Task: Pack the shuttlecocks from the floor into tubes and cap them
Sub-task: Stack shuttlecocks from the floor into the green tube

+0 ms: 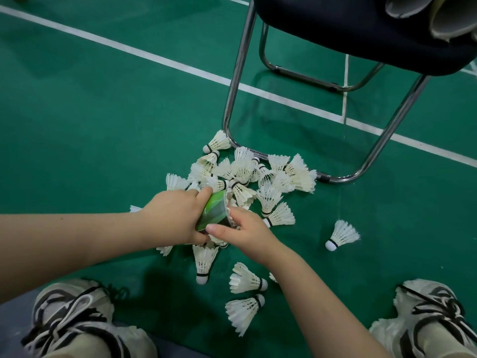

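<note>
Left hand [175, 215] wrapping glossy green tube [214, 211], right hand [242, 231] at its mouth (grip unclear), feathery shuttlecocks [245, 174] heaped on floor [103, 125]

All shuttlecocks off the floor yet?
No, many shuttlecocks lie on the floor by the chair; the left hand grips a green tube.
</note>
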The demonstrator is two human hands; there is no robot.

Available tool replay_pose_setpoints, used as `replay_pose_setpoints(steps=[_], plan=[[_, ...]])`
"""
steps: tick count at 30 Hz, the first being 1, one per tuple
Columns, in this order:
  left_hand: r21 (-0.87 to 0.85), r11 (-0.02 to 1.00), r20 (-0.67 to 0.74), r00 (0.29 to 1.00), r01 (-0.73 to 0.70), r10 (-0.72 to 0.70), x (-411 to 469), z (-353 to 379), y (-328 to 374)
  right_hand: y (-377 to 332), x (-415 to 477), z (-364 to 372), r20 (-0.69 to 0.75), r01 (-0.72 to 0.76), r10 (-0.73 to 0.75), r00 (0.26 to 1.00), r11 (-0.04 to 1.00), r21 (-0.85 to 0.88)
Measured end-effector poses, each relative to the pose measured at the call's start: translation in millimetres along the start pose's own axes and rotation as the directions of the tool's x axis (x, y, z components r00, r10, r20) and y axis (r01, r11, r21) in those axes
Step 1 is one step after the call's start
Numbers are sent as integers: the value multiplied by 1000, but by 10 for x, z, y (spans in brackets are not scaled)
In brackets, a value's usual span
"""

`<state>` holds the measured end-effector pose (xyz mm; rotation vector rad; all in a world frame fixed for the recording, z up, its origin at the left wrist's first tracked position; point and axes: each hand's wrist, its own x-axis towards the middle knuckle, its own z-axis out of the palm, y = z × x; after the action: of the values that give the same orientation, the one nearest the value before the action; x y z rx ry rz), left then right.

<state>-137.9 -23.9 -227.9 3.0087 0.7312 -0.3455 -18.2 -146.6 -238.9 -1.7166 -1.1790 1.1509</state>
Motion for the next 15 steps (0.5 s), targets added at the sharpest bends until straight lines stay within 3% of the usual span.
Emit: replay_pose_setpoints(steps=[4, 11, 13, 15], plan=[[63, 997, 45, 998, -47, 45, -8, -6, -7, 9, 55, 46, 111, -39, 42, 993, 999, -32], [146, 970, 94, 979, -193, 180, -15, 13, -36, 3, 155, 119, 293, -118, 83, 952, 988, 102], [146, 971, 85, 980, -188, 177, -41, 55, -42, 45, 191, 189, 254, -114, 79, 964, 985, 126], [108, 983, 57, 988, -150, 144, -50, 77, -74, 85, 221, 261, 110, -81, 67, 992, 987, 136]])
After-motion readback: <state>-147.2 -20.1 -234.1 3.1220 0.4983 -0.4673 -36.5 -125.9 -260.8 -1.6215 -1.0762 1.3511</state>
